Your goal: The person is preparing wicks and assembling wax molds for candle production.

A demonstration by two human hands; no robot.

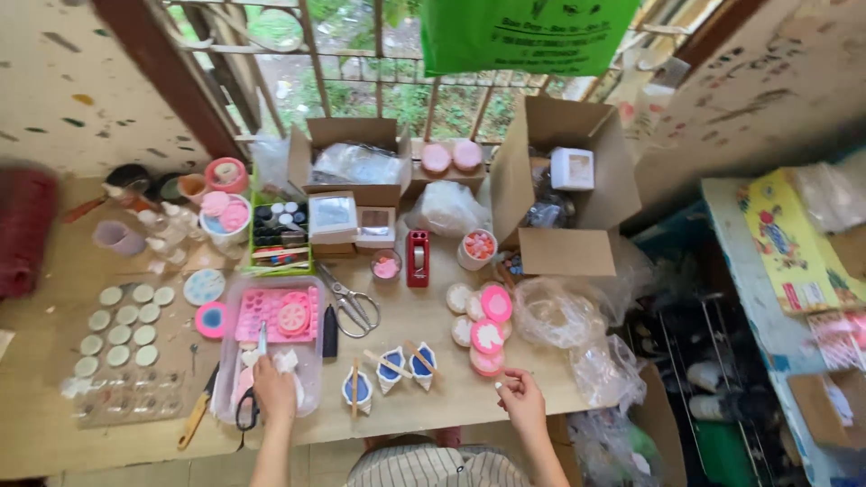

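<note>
The left hand (pixel 273 383) rests inside a clear plastic tray (pixel 311 379) at the near edge of the tabletop (pixel 433 397), its fingers closed around a thin pale-blue tool (pixel 262 339) that stands up from the fist and points toward the far side. The tool's tip reaches the near edge of a pink silicone mould (pixel 262 311) lying in the far half of the same tray, with a round pink piece (pixel 293 317) set on the mould. Small white bits (pixel 287 361) lie in the tray just right of the hand, and black-handled scissors (pixel 246 410) hang over the tray's near left corner.

The right hand (pixel 520 397) hovers low over the near right part of the tabletop, fingers curled narrowly together; whether it pinches anything I cannot tell. Just beyond it, on the far side, sits a cluster of round pink and white discs (pixel 487 325), and to its right lie crumpled clear plastic bags (pixel 555 316).

Between the hands stand three small white cups with blue filling (pixel 390 370), each with a wooden stick in it. Farther off lie large metal scissors (pixel 352 307), a red tape dispenser (pixel 417 258) and open cardboard boxes (pixel 564 180). Rows of pale round discs (pixel 122 325) cover the left of the tabletop
</note>
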